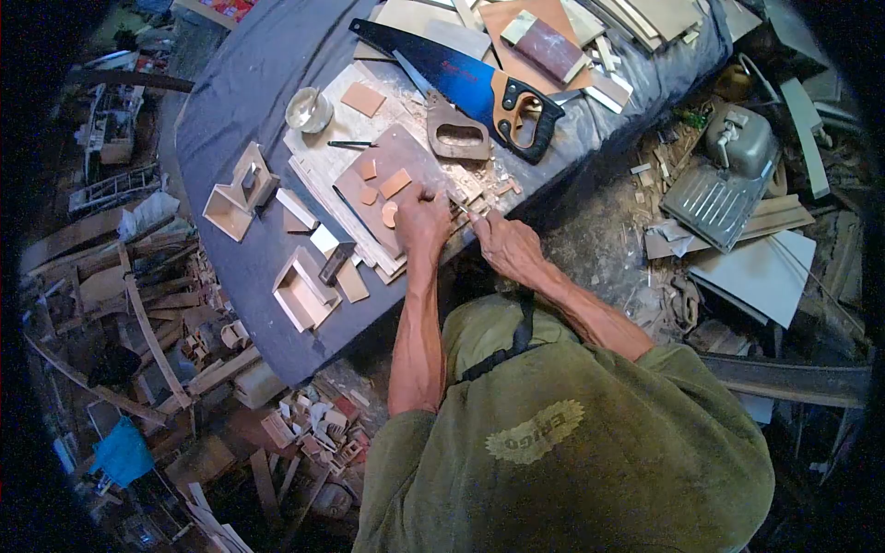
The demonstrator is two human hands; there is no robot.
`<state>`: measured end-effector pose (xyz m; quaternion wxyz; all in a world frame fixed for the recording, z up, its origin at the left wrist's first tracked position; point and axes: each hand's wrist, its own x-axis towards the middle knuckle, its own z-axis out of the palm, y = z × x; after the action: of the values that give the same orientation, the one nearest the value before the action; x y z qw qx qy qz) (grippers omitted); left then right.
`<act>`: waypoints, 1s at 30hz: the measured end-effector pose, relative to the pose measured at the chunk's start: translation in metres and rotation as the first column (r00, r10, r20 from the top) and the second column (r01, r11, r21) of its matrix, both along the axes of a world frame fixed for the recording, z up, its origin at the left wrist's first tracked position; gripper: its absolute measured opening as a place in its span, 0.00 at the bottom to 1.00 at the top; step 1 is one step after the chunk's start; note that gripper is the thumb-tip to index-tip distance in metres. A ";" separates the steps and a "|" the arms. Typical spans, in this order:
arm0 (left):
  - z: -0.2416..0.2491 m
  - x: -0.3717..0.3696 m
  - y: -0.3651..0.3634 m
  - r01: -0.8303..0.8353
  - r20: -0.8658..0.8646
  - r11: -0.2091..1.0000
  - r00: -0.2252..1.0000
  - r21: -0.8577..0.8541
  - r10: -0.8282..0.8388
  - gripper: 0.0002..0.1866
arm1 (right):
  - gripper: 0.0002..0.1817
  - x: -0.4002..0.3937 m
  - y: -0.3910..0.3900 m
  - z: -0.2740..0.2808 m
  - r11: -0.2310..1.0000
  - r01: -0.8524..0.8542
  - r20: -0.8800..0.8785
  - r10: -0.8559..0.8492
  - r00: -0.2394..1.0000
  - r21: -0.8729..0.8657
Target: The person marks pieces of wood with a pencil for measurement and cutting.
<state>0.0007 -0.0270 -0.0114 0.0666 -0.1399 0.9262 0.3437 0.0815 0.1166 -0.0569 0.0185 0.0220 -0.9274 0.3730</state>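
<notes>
My left hand [424, 219] is closed at the front edge of the work board, its fingertips bent down beside a brown sheet [369, 170]. Whatever it pinches is hidden under the fingers. Just to its right, my right hand [509, 245] is also closed, thumb and fingers together near thin wood strips [472, 192]; I cannot make out what is in it. Small orange-brown pieces [395, 182] and a round disc [389, 215] lie on the sheet by my left hand. Beyond my hands rest a wooden-handled saw [459, 138] and a larger blue-bladed handsaw [461, 78].
A glue-like cup [309, 111] and a dark pen-like tool [352, 144] sit on the table. Small wooden box frames [306, 290] stand at left. A sanding block [544, 46] tops wood sheets at the back. A metal sink [724, 180] and scrap wood lie on the floor.
</notes>
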 end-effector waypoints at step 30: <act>0.005 0.002 0.002 0.104 -0.120 0.994 0.987 -0.045 -0.109 0.14 | 0.14 -0.025 0.017 0.014 0.960 -0.279 0.029 0.280 0.960 -0.038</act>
<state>0.0028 -0.0254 -0.0065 0.0252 -0.0702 0.9411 0.3299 0.0565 0.1336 -0.0433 -0.0499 0.1459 -0.9088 0.3876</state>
